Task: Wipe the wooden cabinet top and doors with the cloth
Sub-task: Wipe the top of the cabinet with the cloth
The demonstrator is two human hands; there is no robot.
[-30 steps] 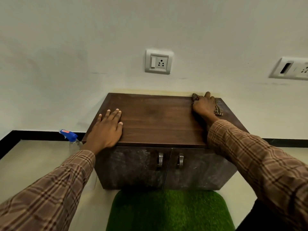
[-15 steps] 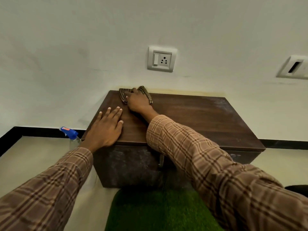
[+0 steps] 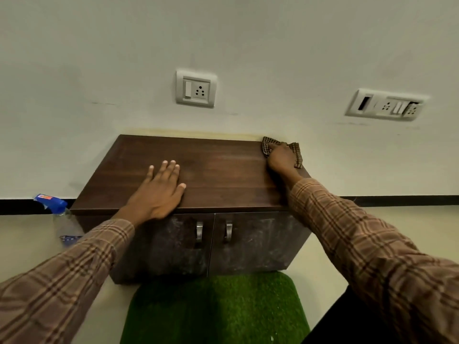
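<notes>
Nearest me, below both sleeves, a green mat [image 3: 213, 306] lies on the floor, its far edge against the foot of the cabinet [image 3: 188, 170]. My left sleeve [image 3: 62, 276] comes in from the lower left, my right sleeve [image 3: 367, 244] from the lower right.

Just under my left hand [image 3: 159, 192] are the two doors [image 3: 248, 244], shut, dull and smeared, with a pair of metal handles [image 3: 200, 230] side by side at the middle seam, below and to the right of that hand's wrist. The left hand lies flat on the front part of the wooden top, palm down, fingers spread apart, holding nothing, its heel at the front edge.

Left of that hand and lower, a spray bottle [image 3: 58, 212] with a blue head stands on the floor beside the cabinet's left side, close to the wall.

Farther off, my right hand [image 3: 280, 158] presses on the cloth [image 3: 267, 146] at the back right corner of the top, up against the wall. The fingers are closed down over the checked fabric, which sticks out on both sides of the hand. The two hands are well apart.

Beyond, on the wall, a socket [image 3: 195, 88] sits above and between the hands, and a wider switch plate [image 3: 386, 104] above and right of the right hand.
</notes>
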